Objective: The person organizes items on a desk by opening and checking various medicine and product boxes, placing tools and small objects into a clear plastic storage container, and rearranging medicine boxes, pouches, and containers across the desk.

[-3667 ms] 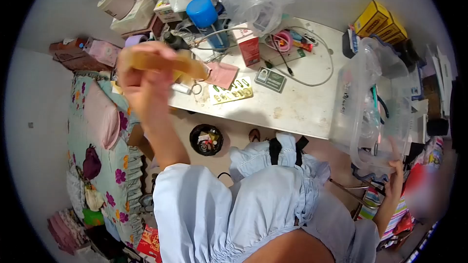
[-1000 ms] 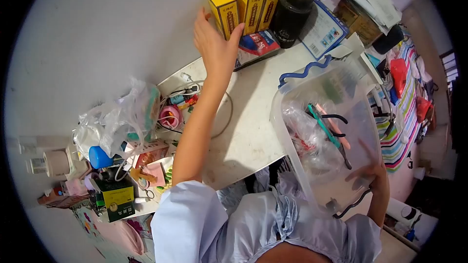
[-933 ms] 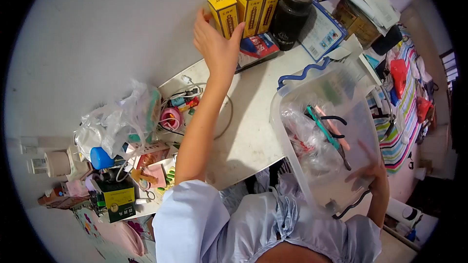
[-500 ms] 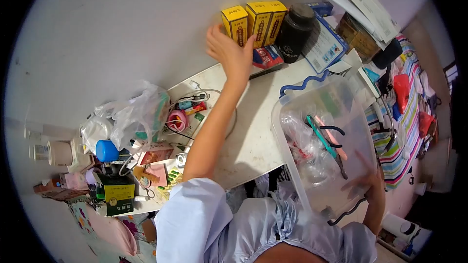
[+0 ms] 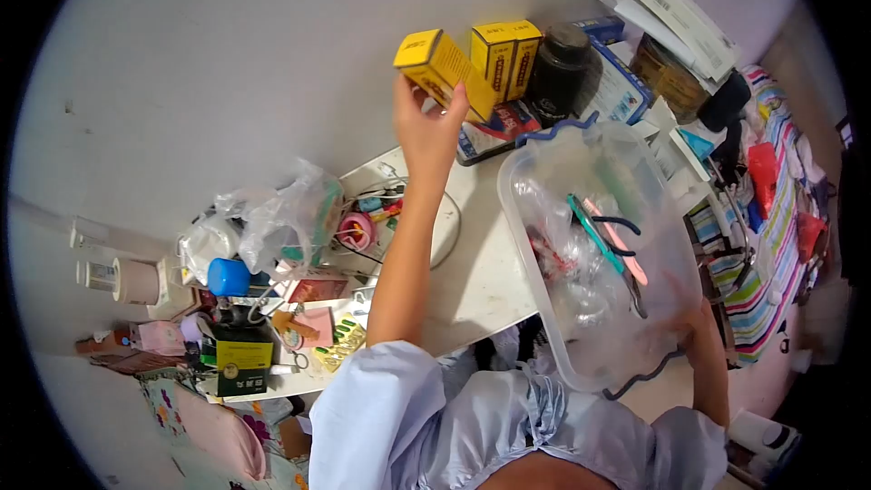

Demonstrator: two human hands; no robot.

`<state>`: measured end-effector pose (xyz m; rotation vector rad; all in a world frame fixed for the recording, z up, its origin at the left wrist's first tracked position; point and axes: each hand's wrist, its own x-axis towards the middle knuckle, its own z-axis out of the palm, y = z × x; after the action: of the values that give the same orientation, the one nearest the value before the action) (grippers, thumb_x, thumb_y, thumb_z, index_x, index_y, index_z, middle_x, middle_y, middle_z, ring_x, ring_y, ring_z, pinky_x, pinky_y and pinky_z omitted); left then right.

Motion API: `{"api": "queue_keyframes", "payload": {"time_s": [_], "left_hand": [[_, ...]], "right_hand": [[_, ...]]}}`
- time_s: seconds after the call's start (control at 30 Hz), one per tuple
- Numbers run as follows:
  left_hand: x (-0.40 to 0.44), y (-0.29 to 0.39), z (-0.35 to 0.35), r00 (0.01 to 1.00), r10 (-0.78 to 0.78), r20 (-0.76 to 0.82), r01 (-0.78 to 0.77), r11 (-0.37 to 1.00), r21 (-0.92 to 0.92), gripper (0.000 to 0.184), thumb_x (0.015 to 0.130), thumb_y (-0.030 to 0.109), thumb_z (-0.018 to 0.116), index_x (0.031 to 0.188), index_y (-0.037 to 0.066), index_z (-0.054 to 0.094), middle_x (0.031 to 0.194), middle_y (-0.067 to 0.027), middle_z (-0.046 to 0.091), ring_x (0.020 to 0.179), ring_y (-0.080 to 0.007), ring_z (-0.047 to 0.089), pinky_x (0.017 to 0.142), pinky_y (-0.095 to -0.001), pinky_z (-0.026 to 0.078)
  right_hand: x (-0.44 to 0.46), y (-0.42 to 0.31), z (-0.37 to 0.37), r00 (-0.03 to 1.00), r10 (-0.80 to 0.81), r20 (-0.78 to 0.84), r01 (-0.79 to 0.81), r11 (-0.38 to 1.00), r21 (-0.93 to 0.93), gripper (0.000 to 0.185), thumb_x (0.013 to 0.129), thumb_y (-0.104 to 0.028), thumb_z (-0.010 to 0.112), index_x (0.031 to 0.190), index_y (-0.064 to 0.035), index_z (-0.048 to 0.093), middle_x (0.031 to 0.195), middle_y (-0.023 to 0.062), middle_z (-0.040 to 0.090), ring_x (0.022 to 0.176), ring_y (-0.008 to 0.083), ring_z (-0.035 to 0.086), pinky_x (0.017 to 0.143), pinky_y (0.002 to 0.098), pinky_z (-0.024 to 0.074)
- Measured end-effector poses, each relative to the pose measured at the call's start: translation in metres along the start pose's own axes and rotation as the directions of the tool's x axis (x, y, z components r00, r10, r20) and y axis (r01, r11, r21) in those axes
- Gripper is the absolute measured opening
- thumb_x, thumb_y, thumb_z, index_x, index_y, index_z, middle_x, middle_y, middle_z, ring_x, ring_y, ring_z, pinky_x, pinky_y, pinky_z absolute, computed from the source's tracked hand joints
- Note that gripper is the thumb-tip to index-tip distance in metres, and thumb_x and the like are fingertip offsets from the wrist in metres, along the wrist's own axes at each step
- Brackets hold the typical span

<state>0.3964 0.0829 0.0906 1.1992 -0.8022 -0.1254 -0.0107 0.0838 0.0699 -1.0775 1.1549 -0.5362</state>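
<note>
My left hand grips a yellow carton, tilted and raised beside two similar yellow cartons that stand by the wall. Below it lies a flat red and blue packet. My right hand is at the near right side of a translucent plastic bin and holds it; its fingers show only dimly through the plastic. Inside the bin are pliers with teal handles, a pink-handled tool and clear plastic bags. The bin has blue wavy handles.
A black jar stands right of the cartons, near a blue and white box and stacked papers. Leftward on the white table are cables, a plastic bag, a blue cap and a dark green box.
My left hand has closed on the left yellow carton, lifted and tilted it away from the other two. The bin has shifted towards the wall, with my right hand now against its side.
</note>
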Motion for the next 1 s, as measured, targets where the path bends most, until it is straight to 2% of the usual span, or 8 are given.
{"api": "queue_keyframes", "payload": {"time_s": [0.27, 0.37, 0.4, 0.47, 0.53, 0.77, 0.83, 1.0], "left_hand": [[-0.054, 0.111, -0.045, 0.993, 0.094, 0.078, -0.060, 0.929, -0.366, 0.052, 0.071, 0.003, 0.065, 0.115, -0.004, 0.038, 0.104, -0.0093, 0.050, 0.097, -0.0176, 0.051, 0.081, -0.0283, 0.044], [-0.071, 0.131, -0.044, 0.992, 0.103, 0.066, -0.077, 0.945, -0.317, 0.055, 0.069, 0.005, 0.067, 0.114, -0.003, 0.037, 0.103, -0.0105, 0.050, 0.096, -0.0174, 0.053, 0.073, -0.0262, 0.050], [-0.076, 0.134, -0.043, 0.989, 0.122, 0.081, -0.106, 0.978, -0.179, 0.056, 0.067, 0.006, 0.068, 0.113, -0.004, 0.037, 0.102, -0.0107, 0.051, 0.095, -0.0177, 0.054, 0.070, -0.0258, 0.051], [-0.085, 0.140, -0.038, 0.987, 0.124, 0.101, -0.126, 0.992, 0.018, 0.059, 0.064, 0.008, 0.071, 0.111, -0.004, 0.037, 0.099, -0.0115, 0.051, 0.090, -0.0194, 0.057, 0.066, -0.0261, 0.053], [-0.094, 0.144, -0.029, 0.984, 0.124, 0.126, -0.123, 0.992, -0.014, 0.059, 0.064, 0.008, 0.071, 0.111, -0.005, 0.037, 0.099, -0.0118, 0.051, 0.090, -0.0196, 0.057, 0.065, -0.0263, 0.053], [-0.106, 0.150, -0.012, 0.983, 0.156, 0.100, -0.147, 0.985, -0.088, 0.060, 0.063, 0.010, 0.074, 0.110, -0.006, 0.040, 0.097, -0.0120, 0.051, 0.083, -0.0173, 0.057, 0.061, -0.0244, 0.052], [-0.104, 0.145, -0.019, 0.892, 0.362, 0.270, -0.389, 0.920, 0.053, 0.056, 0.066, 0.012, 0.072, 0.112, -0.007, 0.044, 0.097, -0.0133, 0.051, 0.080, -0.0182, 0.056, 0.063, -0.0261, 0.049], [-0.113, 0.154, -0.021, 0.877, 0.403, 0.262, -0.458, 0.866, 0.200, 0.032, 0.083, 0.003, 0.046, 0.113, -0.007, 0.051, 0.101, -0.0179, 0.049, 0.088, -0.0239, 0.053, 0.076, -0.0298, 0.044]], "right_hand": [[0.041, -0.019, 0.028, 0.995, 0.014, 0.099, -0.017, 1.000, 0.024, 0.047, 0.074, -0.013, 0.049, 0.119, -0.0024, 0.042, 0.084, 0.0043, 0.052, 0.069, 0.0116, 0.051, 0.055, 0.0224, 0.0415], [0.036, -0.053, 0.045, 0.966, -0.212, -0.146, 0.024, 0.640, -0.768, 0.046, 0.074, -0.006, 0.051, 0.119, -0.0020, 0.044, 0.091, 0.0044, 0.053, 0.073, 0.0102, 0.049, 0.060, 0.0220, 0.0402], [0.013, -0.078, 0.072, 0.863, -0.402, -0.306, -0.088, 0.476, -0.875, 0.046, 0.074, -0.005, 0.053, 0.119, -0.0023, 0.045, 0.093, 0.0049, 0.053, 0.076, 0.0102, 0.048, 0.063, 0.0220, 0.0399], [0.003, -0.075, 0.068, 0.487, -0.873, -0.031, 0.561, 0.339, -0.755, 0.049, 0.072, -0.004, 0.060, 0.119, -0.0055, 0.046, 0.097, 0.0065, 0.054, 0.083, 0.0123, 0.051, 0.070, 0.0232, 0.0396], [-0.012, -0.091, 0.103, 0.253, -0.905, 0.341, 0.878, 0.067, -0.473, 0.069, 0.064, -0.011, 0.070, 0.124, -0.0025, 0.038, 0.105, 0.0101, 0.054, 0.095, 0.0160, 0.052, 0.075, 0.0251, 0.0405], [-0.007, -0.092, 0.161, 0.502, -0.721, 0.477, 0.855, 0.495, -0.151, 0.076, 0.063, -0.009, 0.070, 0.126, 0.0027, 0.029, 0.110, 0.0136, 0.052, 0.102, 0.0220, 0.053, 0.087, 0.0317, 0.0413], [-0.008, -0.095, 0.159, 0.559, -0.678, 0.477, 0.777, 0.629, -0.017, 0.074, 0.065, -0.007, 0.067, 0.126, 0.0030, 0.027, 0.109, 0.0145, 0.052, 0.100, 0.0217, 0.054, 0.087, 0.0314, 0.0417], [-0.015, -0.100, 0.148, 0.626, -0.509, 0.591, 0.493, 0.845, 0.205, 0.065, 0.071, -0.003, 0.060, 0.126, 0.0036, 0.026, 0.107, 0.0165, 0.054, 0.100, 0.0198, 0.054, 0.088, 0.0304, 0.0410]]}}
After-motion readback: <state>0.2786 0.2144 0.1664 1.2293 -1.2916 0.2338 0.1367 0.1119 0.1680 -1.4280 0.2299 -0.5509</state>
